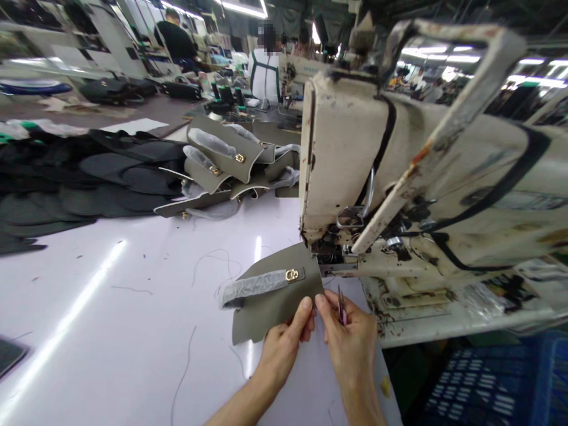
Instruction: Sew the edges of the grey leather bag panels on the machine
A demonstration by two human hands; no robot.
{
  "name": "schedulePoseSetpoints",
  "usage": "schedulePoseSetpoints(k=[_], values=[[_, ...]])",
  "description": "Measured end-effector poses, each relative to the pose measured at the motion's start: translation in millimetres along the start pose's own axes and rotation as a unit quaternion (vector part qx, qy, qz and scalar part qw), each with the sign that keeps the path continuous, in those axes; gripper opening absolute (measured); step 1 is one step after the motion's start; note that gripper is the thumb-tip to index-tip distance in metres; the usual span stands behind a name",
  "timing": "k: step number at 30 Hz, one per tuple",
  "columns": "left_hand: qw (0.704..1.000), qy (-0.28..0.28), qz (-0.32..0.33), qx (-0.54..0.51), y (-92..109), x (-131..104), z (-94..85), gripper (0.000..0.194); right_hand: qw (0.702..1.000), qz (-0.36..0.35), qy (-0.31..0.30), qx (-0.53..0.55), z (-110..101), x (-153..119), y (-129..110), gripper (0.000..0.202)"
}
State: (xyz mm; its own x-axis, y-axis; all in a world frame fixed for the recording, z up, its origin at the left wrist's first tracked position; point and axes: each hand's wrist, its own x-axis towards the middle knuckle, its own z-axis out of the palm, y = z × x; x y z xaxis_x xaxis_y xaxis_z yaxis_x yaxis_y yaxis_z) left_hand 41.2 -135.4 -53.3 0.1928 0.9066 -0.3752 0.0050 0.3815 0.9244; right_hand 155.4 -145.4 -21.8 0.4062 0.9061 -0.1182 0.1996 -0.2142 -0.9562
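Observation:
An olive-grey leather panel (275,310) lies partly under the head of a sewing machine (341,154). On the panel is a plastic-wrapped strap (257,285) with a gold buckle (291,274). My left hand (286,340) pinches the panel's lower right edge between thumb and fingers. Close beside it, my right hand (348,331) grips the same edge near the corner. Small pointed snips (341,307) are tucked in my right hand, their tips upward.
Similar olive panels with wrapped straps (231,154) are piled behind, beside stacked black pieces (89,177). Loose threads lie on the white table (146,331). A blue crate (483,378) stands low at right. People (175,38) are in the background.

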Motion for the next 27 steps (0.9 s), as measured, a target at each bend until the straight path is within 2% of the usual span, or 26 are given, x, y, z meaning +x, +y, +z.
schedulePoseSetpoints(k=[2,4,5,6,8,9,11,13,15,16,18,20,22,25,27], values=[[0.996,-0.086,-0.023,0.021,7.1,-12.2,-6.3,0.059,1.000,-0.005,0.000,0.028,3.0,2.7,2.6,0.035],[0.986,-0.145,0.019,0.081,12.4,-28.0,-19.0,0.059,0.997,0.011,-0.009,0.074,5.0,5.0,4.8,0.037],[0.981,-0.113,0.083,0.131,13.9,-35.6,-27.0,0.054,0.995,0.022,-0.016,0.097,6.1,5.5,5.8,0.039],[0.966,-0.052,0.169,0.188,14.8,-42.2,-35.2,0.045,0.992,0.032,-0.024,0.120,7.4,5.5,7.0,0.040],[0.904,0.059,0.311,0.289,15.7,-50.9,-50.2,0.023,0.985,0.041,-0.042,0.161,10.7,4.6,9.8,0.040],[0.871,0.086,0.356,0.328,16.2,-52.9,-56.0,0.018,0.981,0.045,-0.051,0.180,12.3,4.1,11.5,0.039],[0.831,0.094,0.394,0.382,18.0,-53.3,-64.1,0.019,0.974,0.051,-0.055,0.215,14.3,3.9,15.0,0.039],[0.811,0.094,0.394,0.422,20.2,-50.4,-69.6,0.014,0.968,0.055,-0.049,0.241,14.2,5.0,17.6,0.041],[0.792,0.119,0.364,0.475,22.2,-44.3,-74.6,0.010,0.964,0.057,-0.049,0.256,12.8,6.9,18.7,0.043],[0.780,0.133,0.342,0.506,22.9,-39.6,-76.9,0.013,0.963,0.059,-0.052,0.259,12.1,7.7,18.8,0.043],[0.767,0.139,0.298,0.550,25.1,-26.5,-80.0,0.037,0.960,0.065,-0.062,0.265,11.8,8.8,18.8,0.040],[0.776,0.114,0.277,0.555,30.7,-9.0,-79.8,0.057,0.955,0.070,-0.064,0.280,12.8,8.9,19.3,0.040],[0.788,0.073,0.287,0.540,42.4,10.1,-76.1,0.066,0.950,0.081,-0.061,0.297,14.2,8.6,20.8,0.040],[0.774,0.015,0.323,0.545,69.8,33.4,-67.8,0.062,0.943,0.094,-0.065,0.312,15.5,8.9,24.0,0.037],[0.760,-0.016,0.320,0.565,88.5,41.6,-62.9,0.053,0.940,0.092,-0.072,0.319,15.9,9.9,25.9,0.038]])
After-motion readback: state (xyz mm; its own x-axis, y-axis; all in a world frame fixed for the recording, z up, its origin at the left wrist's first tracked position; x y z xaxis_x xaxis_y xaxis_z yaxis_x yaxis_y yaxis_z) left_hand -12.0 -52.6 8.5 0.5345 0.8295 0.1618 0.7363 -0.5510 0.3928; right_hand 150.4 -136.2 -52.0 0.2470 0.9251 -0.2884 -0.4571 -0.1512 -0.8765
